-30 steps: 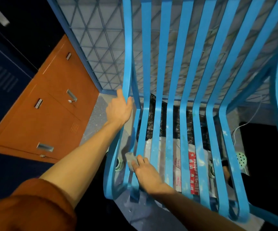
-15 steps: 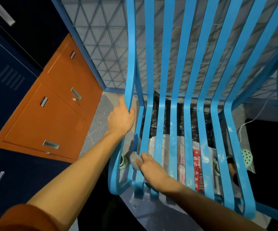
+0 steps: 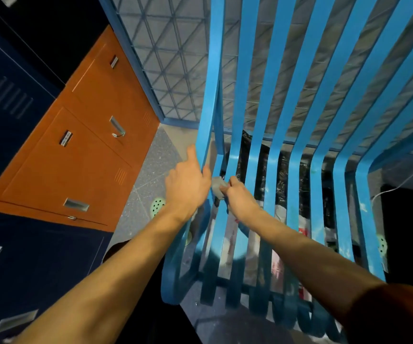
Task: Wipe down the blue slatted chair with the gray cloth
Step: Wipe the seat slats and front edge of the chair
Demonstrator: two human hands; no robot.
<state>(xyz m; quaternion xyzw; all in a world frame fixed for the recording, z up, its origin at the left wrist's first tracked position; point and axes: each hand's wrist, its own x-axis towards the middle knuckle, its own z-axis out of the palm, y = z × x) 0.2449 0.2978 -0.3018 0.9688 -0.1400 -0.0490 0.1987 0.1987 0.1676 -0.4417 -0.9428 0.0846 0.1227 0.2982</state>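
Floor [image 3: 144, 173] strip beside cabinet [image 3: 76, 160], left grip [image 3: 187, 186] clasping chair [image 3: 275, 120] edge slat [image 3: 211, 95], right grip [image 3: 240, 197] pinching gray cloth [image 3: 217, 185]

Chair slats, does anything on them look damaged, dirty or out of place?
Only marks: pale specks and smudges dot the right seat slats of the chair. No slat looks bent or broken. The right hand holds the cloth over at the left slats.

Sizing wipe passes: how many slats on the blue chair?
8 slats: the leftmost slat in the left hand's grip, seven more side by side to its right. Any beyond the right frame edge are hidden.
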